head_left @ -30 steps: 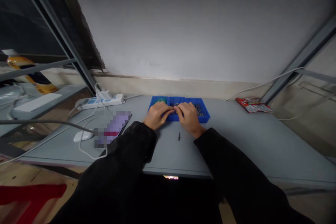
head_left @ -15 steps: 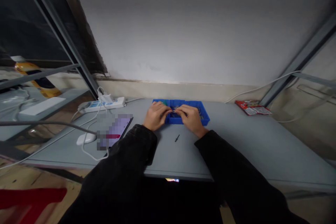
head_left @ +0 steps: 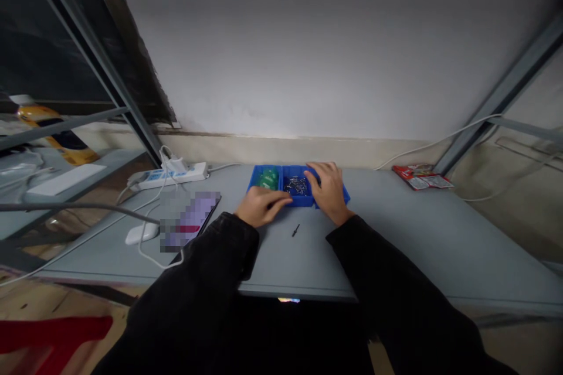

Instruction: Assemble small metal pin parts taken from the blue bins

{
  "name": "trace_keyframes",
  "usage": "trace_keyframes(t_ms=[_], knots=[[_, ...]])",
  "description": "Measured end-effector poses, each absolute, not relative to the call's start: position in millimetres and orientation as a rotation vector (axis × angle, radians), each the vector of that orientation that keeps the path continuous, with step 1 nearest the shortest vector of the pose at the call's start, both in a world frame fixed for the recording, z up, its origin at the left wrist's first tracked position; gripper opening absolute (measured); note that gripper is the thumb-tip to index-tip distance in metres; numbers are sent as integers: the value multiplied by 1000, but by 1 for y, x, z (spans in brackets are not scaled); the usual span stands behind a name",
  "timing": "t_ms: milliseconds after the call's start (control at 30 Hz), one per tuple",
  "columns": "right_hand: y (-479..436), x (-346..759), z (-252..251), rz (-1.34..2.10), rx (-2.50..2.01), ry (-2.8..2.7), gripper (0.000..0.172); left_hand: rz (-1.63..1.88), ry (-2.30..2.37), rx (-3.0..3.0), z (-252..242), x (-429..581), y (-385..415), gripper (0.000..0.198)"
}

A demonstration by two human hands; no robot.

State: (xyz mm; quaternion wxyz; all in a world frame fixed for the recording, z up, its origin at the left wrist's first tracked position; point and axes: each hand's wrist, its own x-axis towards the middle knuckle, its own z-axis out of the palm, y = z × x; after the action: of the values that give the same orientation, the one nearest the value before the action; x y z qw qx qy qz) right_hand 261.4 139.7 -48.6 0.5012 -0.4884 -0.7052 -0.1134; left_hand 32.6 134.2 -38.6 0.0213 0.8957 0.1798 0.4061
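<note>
Three blue bins stand joined in a row at the back of the table. The left bin [head_left: 252, 180] holds green packets, and several small metal screws [head_left: 297, 185] lie in the middle bin [head_left: 294, 202]. My left hand [head_left: 263, 206] is in front of the left and middle bins, thumb and forefinger pinched; anything between the tips is too small to make out. Over the right bin [head_left: 346, 195] hangs my right hand [head_left: 328, 190], its thumb apart from the curved fingers, with nothing visible in it. My hand hides most of that bin's contents. A small dark pointed piece [head_left: 295, 230] lies before the bins.
To the left lie a phone or tablet [head_left: 191, 222], a white mouse-shaped object [head_left: 141, 233] and a white power strip [head_left: 178, 173] with loose cables. A red packet [head_left: 421, 178] lies at the back right. Metal posts stand at both sides, a wall behind.
My hands have come apart. The left has drawn slightly down toward me, uncovering the green packets; the right has lifted away and moved right, over the right bin.
</note>
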Motion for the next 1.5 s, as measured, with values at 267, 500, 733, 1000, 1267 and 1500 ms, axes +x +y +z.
trace_keyframes(t_ms=[267, 500, 733, 1000, 1267, 1500], knots=[[138, 264, -47, -313, -1138, -1683, 20, 525, 371, 2785, -50, 45, 130, 37], [137, 262, -48, -240, -1050, -1727, 21, 441, 409, 2725, -57, 44, 134, 15], [127, 253, -46, -196, -976, -1790, 27, 431, 496, 2933, -58, 53, 125, 17], [110, 247, -37, -164, -900, -1956, 33, 1134, 663, 2943, -51, 46, 129, 16], [114, 242, -42, -105, -859, -1914, 22, 1411, 806, 2823, -33, 45, 145, 14], [117, 250, -40, -83, -870, -1828, 20, 1367, 755, 2916, -27, 62, 152, 18]])
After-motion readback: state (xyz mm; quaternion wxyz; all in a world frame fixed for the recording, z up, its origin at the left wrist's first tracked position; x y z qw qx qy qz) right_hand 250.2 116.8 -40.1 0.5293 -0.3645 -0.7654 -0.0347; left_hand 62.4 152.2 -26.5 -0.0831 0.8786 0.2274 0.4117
